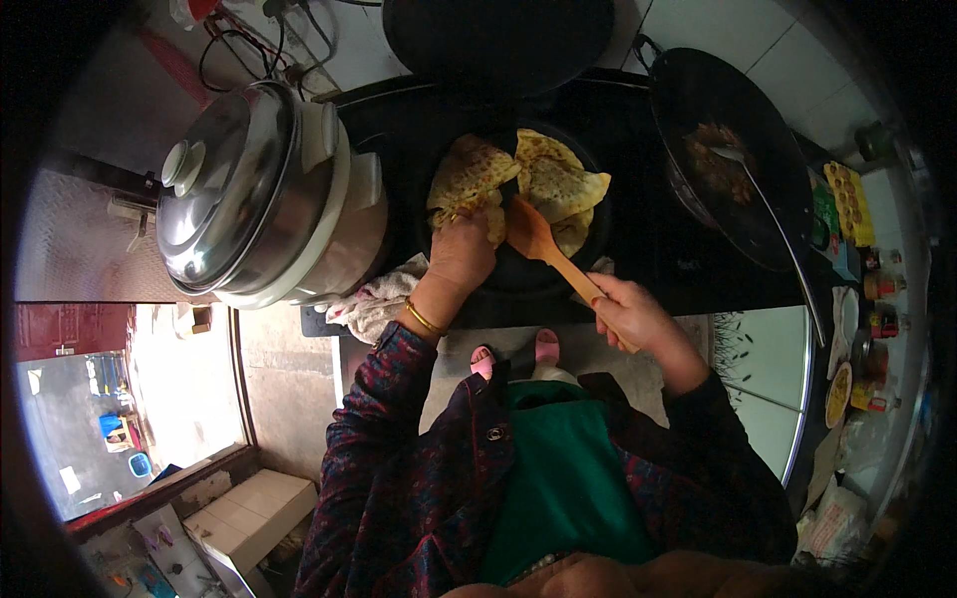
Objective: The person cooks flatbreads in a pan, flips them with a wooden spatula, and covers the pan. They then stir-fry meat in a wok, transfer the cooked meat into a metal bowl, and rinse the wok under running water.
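Browned pieces of flatbread lie in a round black pan. My left hand, with a gold bracelet at the wrist, has its fingers on the near edge of the left flatbread piece; the fingertips are partly hidden, though they look closed on it. In my right hand is the handle of a wooden spatula. Its blade rests between the left piece and the right flatbread piece. Part of another piece shows below the right one.
A large lidded steel pot stands close on the left, beside a crumpled cloth. To the right, a black wok holds cooked food and a long-handled metal ladle. Behind the pan stands a dark round lid. Jars line the right counter.
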Demonstrator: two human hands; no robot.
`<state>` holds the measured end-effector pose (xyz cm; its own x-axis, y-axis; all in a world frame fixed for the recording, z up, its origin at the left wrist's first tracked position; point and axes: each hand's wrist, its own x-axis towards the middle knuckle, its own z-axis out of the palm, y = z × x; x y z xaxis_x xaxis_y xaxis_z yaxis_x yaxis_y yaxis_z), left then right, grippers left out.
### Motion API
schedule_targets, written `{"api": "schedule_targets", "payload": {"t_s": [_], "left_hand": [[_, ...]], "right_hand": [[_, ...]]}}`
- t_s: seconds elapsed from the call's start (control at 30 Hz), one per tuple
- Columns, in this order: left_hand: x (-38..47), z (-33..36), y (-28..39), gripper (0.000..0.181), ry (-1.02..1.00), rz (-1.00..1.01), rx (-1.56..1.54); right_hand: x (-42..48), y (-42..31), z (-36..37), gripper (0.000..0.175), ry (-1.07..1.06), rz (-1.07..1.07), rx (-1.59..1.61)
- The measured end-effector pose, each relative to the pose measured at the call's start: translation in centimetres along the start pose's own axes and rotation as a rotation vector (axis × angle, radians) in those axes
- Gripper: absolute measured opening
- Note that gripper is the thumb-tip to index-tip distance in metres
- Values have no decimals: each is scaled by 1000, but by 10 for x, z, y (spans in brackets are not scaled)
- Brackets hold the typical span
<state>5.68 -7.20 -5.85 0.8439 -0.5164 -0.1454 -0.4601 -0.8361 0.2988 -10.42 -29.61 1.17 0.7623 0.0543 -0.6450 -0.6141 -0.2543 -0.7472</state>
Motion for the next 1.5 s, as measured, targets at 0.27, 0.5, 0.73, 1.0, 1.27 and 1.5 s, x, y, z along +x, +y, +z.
{"api": "schedule_targets", "payload": {"t_s": [0.27, 0.5, 0.73, 1.0, 1.27, 1.5], "left_hand": [[-9, 2, 1, 28, 193, 98, -81], [-11, -12, 29, 23, 164, 179, -210], [12, -8, 77, 23, 190, 318, -165], [75, 8, 130, 42, 154, 270, 85], [107, 25, 155, 39, 50, 206, 194], [102, -5, 143, 27, 10, 185, 0]], "right_hand": [[-36, 9, -9, 44, 50, -68, -26], [-71, 17, -35, 43, 337, -36, -44], [-63, 32, -41, 43, 462, -91, -34], [-70, 35, -54, 45, 447, -35, -12], [-74, 45, -64, 45, 414, -60, 23], [-73, 43, -67, 46, 387, -52, 51]]}}
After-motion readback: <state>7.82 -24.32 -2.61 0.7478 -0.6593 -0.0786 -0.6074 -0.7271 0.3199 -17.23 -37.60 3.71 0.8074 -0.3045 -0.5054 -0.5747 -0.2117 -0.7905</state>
